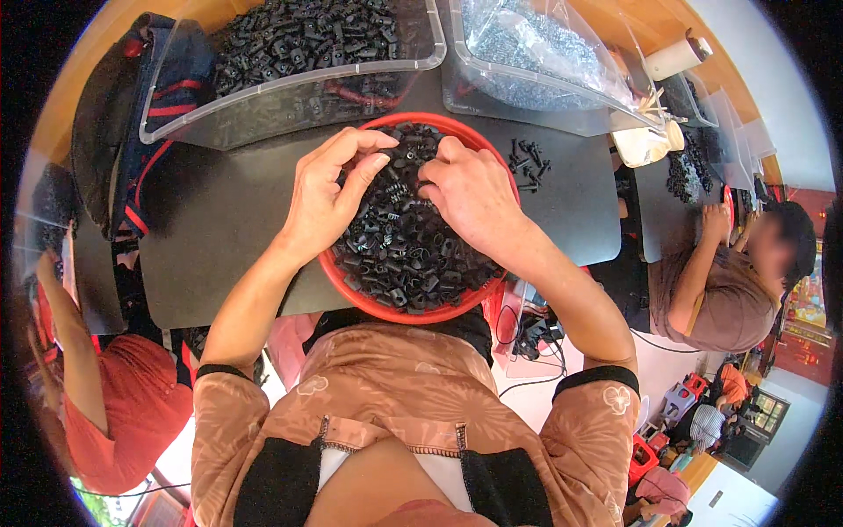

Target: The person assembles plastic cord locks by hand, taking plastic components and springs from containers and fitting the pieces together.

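A round red basin (337, 279) stands at the table's near edge, heaped with small black plastic parts (413, 255). Over its left side, my left hand (329, 184) curves with thumb and forefinger closed about a small black part, dark against the heap behind it. My right hand (474, 193) is over the basin's right side, fingers curled in and close to the heap. Whatever lies in the right fingers is hidden by the hand. The two hands are apart, with black parts between them.
Behind the basin are a clear bin of black parts (307, 44) and a clear bin of small shiny pieces (536, 53). Several black pieces (529, 162) lie on the dark table (219, 228). Co-workers sit to the left (123, 413) and right (720, 290).
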{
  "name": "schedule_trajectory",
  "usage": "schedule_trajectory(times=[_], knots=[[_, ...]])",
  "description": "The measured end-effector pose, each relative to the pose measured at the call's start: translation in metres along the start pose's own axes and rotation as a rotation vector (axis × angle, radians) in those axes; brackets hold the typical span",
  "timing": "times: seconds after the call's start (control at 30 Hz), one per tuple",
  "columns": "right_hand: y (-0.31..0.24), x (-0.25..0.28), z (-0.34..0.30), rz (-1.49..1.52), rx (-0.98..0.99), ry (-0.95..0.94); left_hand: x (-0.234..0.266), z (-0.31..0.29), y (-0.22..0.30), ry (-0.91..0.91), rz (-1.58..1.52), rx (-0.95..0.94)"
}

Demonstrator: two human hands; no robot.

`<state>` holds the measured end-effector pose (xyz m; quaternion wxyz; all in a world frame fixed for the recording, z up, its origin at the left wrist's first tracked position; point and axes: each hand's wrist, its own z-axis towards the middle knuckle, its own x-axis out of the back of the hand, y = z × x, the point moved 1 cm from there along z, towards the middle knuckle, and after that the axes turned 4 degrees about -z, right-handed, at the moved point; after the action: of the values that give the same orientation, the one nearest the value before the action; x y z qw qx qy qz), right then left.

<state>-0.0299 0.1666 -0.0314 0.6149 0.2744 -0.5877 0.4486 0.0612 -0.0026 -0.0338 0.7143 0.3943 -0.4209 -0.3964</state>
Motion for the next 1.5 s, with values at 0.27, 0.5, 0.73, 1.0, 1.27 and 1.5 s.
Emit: schedule_trajectory(times=[0.27,0.5,0.73,1.0,1.27,1.5], knots=[[0.003,-0.001,0.001,0.080,-0.012,0.026,0.000,-0.002,-0.003,0.004,-0.035,0.020],[0.013,0.017,-0.004,0.580,-0.202,0.090,0.001,-0.002,-0.005,-0.030,-0.061,0.061],[0.018,0.024,-0.005,0.706,-0.272,0.019,0.000,-0.002,-0.006,-0.065,-0.045,0.053],[0.017,0.028,-0.007,0.594,-0.255,-0.019,-0.002,-0.002,-0.001,-0.073,-0.042,0.051],[0.016,0.024,-0.008,0.602,-0.249,0.020,-0.002,-0.003,-0.008,-0.095,-0.041,0.033],[0.019,0.023,-0.009,0.568,-0.227,0.041,-0.002,-0.003,-0.010,-0.087,-0.051,0.027]])
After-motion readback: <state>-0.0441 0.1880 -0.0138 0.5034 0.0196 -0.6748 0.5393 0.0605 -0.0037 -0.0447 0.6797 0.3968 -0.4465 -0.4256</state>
